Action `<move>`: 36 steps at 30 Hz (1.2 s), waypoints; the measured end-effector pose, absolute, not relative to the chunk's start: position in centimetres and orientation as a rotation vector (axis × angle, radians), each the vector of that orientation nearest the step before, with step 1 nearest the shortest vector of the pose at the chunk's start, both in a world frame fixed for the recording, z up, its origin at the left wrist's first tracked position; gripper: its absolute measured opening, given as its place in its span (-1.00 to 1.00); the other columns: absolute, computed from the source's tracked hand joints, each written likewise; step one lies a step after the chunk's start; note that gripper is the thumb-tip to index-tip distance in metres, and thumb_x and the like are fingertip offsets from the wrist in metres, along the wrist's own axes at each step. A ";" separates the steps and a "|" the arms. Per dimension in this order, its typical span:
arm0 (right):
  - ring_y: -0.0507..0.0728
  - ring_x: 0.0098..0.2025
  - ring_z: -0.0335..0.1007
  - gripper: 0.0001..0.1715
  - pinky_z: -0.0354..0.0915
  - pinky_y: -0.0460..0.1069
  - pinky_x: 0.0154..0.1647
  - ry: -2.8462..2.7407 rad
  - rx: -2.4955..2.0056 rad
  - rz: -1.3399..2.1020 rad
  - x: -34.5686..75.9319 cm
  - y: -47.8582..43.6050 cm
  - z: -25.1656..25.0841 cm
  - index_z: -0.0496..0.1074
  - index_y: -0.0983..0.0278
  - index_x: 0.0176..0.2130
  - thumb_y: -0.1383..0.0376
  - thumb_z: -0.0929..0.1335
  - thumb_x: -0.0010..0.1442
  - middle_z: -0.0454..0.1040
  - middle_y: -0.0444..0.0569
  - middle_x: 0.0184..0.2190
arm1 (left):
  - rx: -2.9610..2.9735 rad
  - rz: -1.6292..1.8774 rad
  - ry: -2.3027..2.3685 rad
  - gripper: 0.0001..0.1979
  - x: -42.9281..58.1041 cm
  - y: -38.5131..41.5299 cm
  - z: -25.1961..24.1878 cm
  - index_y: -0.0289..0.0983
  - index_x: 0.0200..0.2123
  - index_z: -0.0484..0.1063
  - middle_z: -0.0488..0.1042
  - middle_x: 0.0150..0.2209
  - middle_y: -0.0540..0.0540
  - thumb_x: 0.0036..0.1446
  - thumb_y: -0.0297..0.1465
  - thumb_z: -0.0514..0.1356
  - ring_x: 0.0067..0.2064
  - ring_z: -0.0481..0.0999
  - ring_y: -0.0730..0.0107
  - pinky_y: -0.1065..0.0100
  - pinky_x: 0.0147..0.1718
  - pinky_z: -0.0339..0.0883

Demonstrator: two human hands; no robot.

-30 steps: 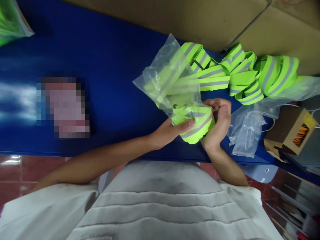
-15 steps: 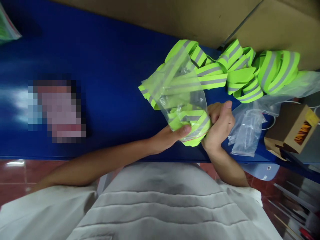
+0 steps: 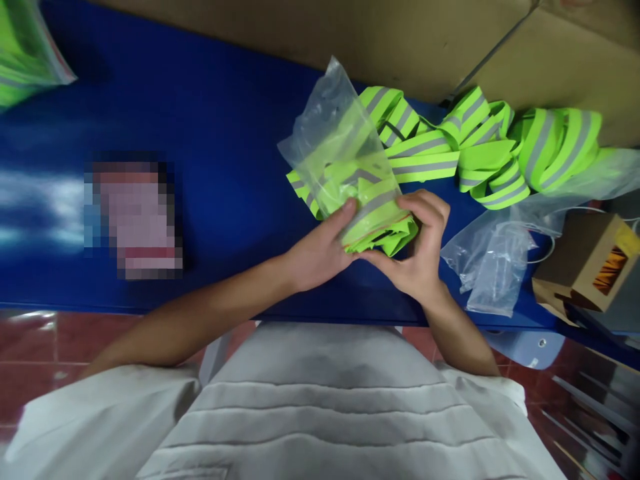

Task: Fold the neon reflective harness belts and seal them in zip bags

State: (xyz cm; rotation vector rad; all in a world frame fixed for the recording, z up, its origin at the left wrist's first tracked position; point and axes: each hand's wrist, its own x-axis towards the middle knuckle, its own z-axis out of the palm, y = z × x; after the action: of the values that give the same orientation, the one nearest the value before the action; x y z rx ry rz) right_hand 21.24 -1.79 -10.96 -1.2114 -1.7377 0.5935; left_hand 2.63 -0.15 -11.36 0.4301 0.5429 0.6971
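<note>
A clear zip bag (image 3: 327, 107) holds a bundle of neon yellow-green reflective tape (image 3: 377, 200) with a grey stripe. Part of the bundle sticks out of the bag's mouth, which faces me. My left hand (image 3: 325, 247) is closed round the bag's left side, thumb on top. At the mouth, my right hand (image 3: 423, 240) grips the protruding tape and the bag's edge between thumb and fingers. Behind the bag, more loose reflective tape (image 3: 425, 150) lies in loops on the blue table.
Clear plastic bags (image 3: 493, 267) lie on the right, beside an open brown cardboard box (image 3: 583, 260). Large cardboard (image 3: 400, 33) stands along the back. A pixelated item (image 3: 140, 220) rests at left on the blue table (image 3: 225, 167). Another bag of tape (image 3: 25, 60) is at far left.
The bag with the tape bundle has moved up and away from me. My right hand went from a fist beside the bag to gripping the tape at its mouth.
</note>
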 end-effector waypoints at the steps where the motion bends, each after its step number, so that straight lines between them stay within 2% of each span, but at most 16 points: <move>1: 0.36 0.13 0.38 -0.08 0.48 0.34 0.16 -1.712 -1.221 0.546 21.0 -1.8 -11.2 0.40 -0.03 0.17 0.01 0.69 -0.11 0.36 0.02 0.03 | 0.407 0.677 0.526 -0.36 2.8 -0.5 -11.5 -0.08 0.09 0.60 0.60 0.11 -0.10 0.13 0.22 0.32 0.29 0.50 -0.08 0.06 0.12 0.53; 4: 0.32 0.04 0.39 -0.23 0.47 0.31 0.06 -1.681 -1.255 0.459 20.4 -1.9 -11.7 0.37 -0.03 0.09 0.05 0.66 -0.02 0.33 -0.01 -0.03 | 0.384 0.643 0.524 -0.40 3.3 -1.6 -11.8 -0.08 0.07 0.61 0.59 0.16 -0.13 0.18 0.20 0.30 0.29 0.48 -0.08 0.10 0.07 0.53; 6: 0.31 0.04 0.36 -0.22 0.44 0.30 0.08 -1.686 -1.283 0.461 20.4 -2.0 -11.6 0.35 -0.02 0.09 0.07 0.66 -0.02 0.31 -0.01 -0.03 | 0.374 0.622 0.514 -0.41 3.4 -1.8 -11.7 -0.08 0.05 0.62 0.58 0.16 -0.14 0.19 0.21 0.28 0.28 0.48 -0.07 0.13 0.06 0.51; 11: 0.32 0.21 0.30 -0.13 0.44 0.27 0.18 -1.854 -1.102 0.833 22.5 -1.2 -9.8 0.34 -0.03 0.28 0.06 0.61 0.06 0.31 0.04 0.11 | 0.337 0.667 0.531 -0.42 2.6 -0.7 -11.1 -0.06 0.07 0.59 0.59 0.15 -0.08 0.23 0.21 0.23 0.22 0.53 -0.04 0.08 0.02 0.54; 14: 0.29 0.28 0.31 -0.18 0.48 0.19 0.17 -1.837 -1.055 0.969 23.4 -0.7 -9.5 0.37 -0.05 0.30 0.15 0.59 0.12 0.31 0.04 0.19 | 0.341 0.669 0.525 -0.45 2.2 0.0 -11.0 -0.05 0.09 0.57 0.57 0.17 -0.07 0.27 0.17 0.20 0.24 0.52 -0.04 0.11 -0.02 0.53; 17: 0.23 0.18 0.36 -0.23 0.50 0.14 0.04 -1.766 -1.060 0.885 23.1 -0.6 -10.1 0.38 0.00 0.21 0.23 0.61 0.08 0.33 -0.01 0.09 | 0.319 0.653 0.503 -0.48 2.3 -0.3 -11.4 -0.06 0.08 0.58 0.59 0.15 -0.10 0.26 0.14 0.24 0.21 0.54 -0.02 0.17 -0.06 0.51; 20: 0.18 0.00 0.39 -0.37 0.45 0.11 -0.09 -1.722 -1.132 0.772 22.1 -0.9 -10.5 0.36 0.04 0.06 0.18 0.62 0.09 0.34 -0.06 -0.05 | 0.295 0.610 0.498 -0.46 2.9 -1.3 -11.8 -0.09 0.07 0.58 0.60 0.09 -0.13 0.22 0.14 0.29 0.19 0.52 0.00 0.18 -0.05 0.48; 23: 0.18 -0.17 0.36 -0.51 0.36 0.10 -0.20 -1.646 -1.302 0.592 21.2 -1.5 -10.3 0.34 0.06 -0.12 0.09 0.61 0.12 0.35 -0.09 -0.20 | 0.304 0.504 0.502 -0.44 3.4 -2.3 -11.8 -0.17 0.00 0.61 0.60 0.05 -0.17 0.16 0.13 0.36 0.14 0.52 0.06 0.20 -0.03 0.43; 26: 0.12 -0.30 0.28 -0.58 0.25 0.07 -0.27 -1.606 -1.404 0.471 20.8 -1.8 -9.9 0.31 0.11 -0.26 0.15 0.60 0.15 0.31 -0.15 -0.33 | 0.309 0.427 0.501 -0.43 3.6 -2.8 -11.6 -0.20 -0.06 0.63 0.60 0.04 -0.19 0.10 0.13 0.41 0.08 0.52 0.13 0.23 -0.04 0.41; 28: 0.09 -0.33 0.26 -0.60 0.21 0.04 -0.28 -1.628 -1.376 0.480 21.0 -1.7 -9.7 0.31 0.14 -0.28 0.23 0.59 0.16 0.30 -0.18 -0.35 | 0.309 0.417 0.500 -0.42 3.5 -2.5 -11.5 -0.18 -0.03 0.63 0.60 0.06 -0.18 0.11 0.14 0.40 0.08 0.52 0.13 0.23 -0.05 0.42; 30: 0.09 -0.27 0.29 -0.62 0.23 0.04 -0.26 -1.689 -1.287 0.556 21.5 -1.4 -9.8 0.34 0.14 -0.21 0.27 0.58 0.14 0.34 -0.17 -0.29 | 0.307 0.439 0.510 -0.43 3.2 -2.0 -11.5 -0.16 -0.01 0.63 0.60 0.07 -0.17 0.13 0.15 0.37 0.10 0.53 0.11 0.23 -0.06 0.43; 33: 0.11 -0.18 0.33 -0.52 0.27 0.03 -0.24 -1.758 -1.211 0.686 22.0 -1.1 -10.0 0.36 0.12 -0.08 0.26 0.58 0.08 0.37 -0.13 -0.17 | 0.312 0.486 0.541 -0.46 3.0 -1.4 -11.6 -0.16 -0.03 0.64 0.61 0.06 -0.16 0.13 0.13 0.38 0.12 0.53 0.09 0.23 -0.07 0.45; 36: 0.05 -0.34 0.24 -0.64 0.18 0.00 -0.34 -1.664 -1.333 0.648 21.6 -1.3 -10.1 0.32 0.15 -0.25 0.27 0.56 0.12 0.32 -0.20 -0.32 | 0.351 0.500 0.565 -0.49 3.1 -1.5 -11.7 -0.20 -0.02 0.63 0.62 0.01 -0.17 0.14 0.05 0.41 0.07 0.54 0.13 0.25 -0.09 0.43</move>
State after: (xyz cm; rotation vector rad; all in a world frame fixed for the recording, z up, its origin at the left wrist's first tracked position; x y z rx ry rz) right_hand 21.63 -1.28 -10.10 -1.3335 -1.6642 0.6475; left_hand 3.08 -1.49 -11.74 0.3507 0.5651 0.5001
